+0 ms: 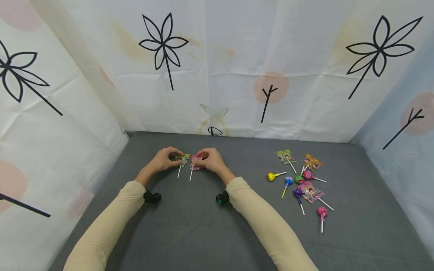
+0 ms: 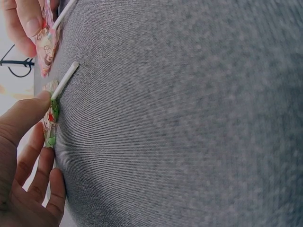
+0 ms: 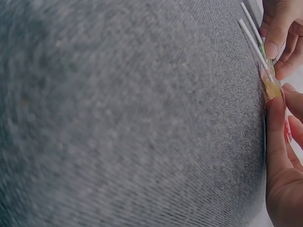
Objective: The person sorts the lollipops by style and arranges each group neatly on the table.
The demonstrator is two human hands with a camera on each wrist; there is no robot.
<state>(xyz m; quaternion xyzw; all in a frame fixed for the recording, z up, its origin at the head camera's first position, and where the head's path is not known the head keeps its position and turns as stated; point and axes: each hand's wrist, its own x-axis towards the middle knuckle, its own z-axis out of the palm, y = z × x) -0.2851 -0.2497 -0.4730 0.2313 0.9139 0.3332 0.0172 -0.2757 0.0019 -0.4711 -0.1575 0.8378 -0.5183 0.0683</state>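
Two cream cloth sleeves (image 1: 112, 222) reach over a gray table (image 1: 190, 233) with thin, fine ribs in its cloth. From the table's middle, a round pink lollipop (image 1: 322, 212) lies at 3 o'clock on its straight white stick. A bit farther, between 2 and 3 o'clock, is a loose bunch: a round purple lollipop (image 1: 298, 193) by a flat, shiny pink pack (image 1: 309, 192), then a round blue lollipop (image 1: 288, 181) with a yellow stick, a round green lollipop (image 1: 299, 179), a round dark pink lollipop (image 1: 307, 175) and a round yellow lollipop (image 1: 270, 176).

Toward 11 o'clock, the left hand (image 1: 164, 160) pinches a green-wrapped lollipop (image 1: 184, 159) between thumb and finger. The right hand (image 1: 211, 160) pinches a pink-wrapped lollipop (image 1: 196, 162) close beside it. Both wrappers are flat and crinkly, with thin white sticks pointing near 6 o'clock. At 2 o'clock lie a flat orange pack (image 1: 312, 163) and a flat green pack (image 1: 285, 156). Farthest, at 12 o'clock, hangs a smooth white cloth (image 1: 230, 34) with soft creases and black leaf shapes.
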